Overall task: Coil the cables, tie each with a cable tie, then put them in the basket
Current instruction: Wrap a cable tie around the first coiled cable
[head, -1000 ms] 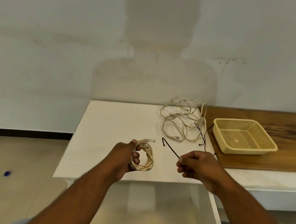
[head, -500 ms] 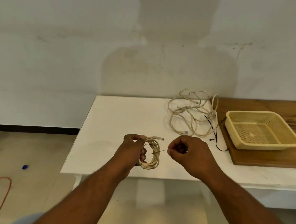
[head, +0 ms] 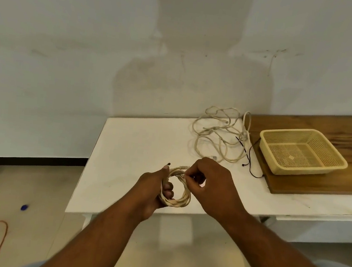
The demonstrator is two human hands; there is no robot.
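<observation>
Right hand moved onto coiled cable, left hand gripping

White table holds loose cable, black ties, wooden board.

We hold the coiled cable above the near edge of the table, our left hand gripping its left side and our right hand pinching at its top right. Behind our hands, toward the table's far edge, lies the loose cable. Right of it a board rests on the table, with the basket on the board. The cable ties lie between the loose cable and the board.
</observation>
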